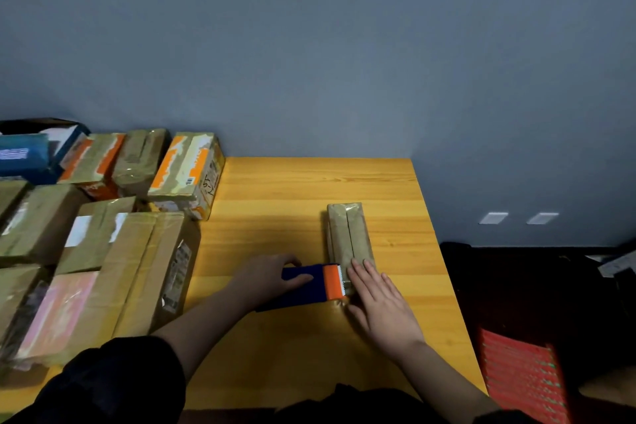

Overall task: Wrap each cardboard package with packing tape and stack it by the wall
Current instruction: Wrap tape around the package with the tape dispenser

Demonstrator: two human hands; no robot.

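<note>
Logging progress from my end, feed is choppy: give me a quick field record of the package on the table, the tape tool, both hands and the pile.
package: long narrow cardboard package lying flat on the wooden table, apart from the pile
tape dispenser: blue with orange blade end, blade against the package's near end
left hand: grips the dispenser body
right hand: flat, fingers straight, pressing the package's near end
stacked packages: taped boxes crowd the table's left side, back row at the wall

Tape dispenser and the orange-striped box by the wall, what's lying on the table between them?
Nothing: the head view shows only bare table between the tape dispenser and the orange-striped box.
</note>
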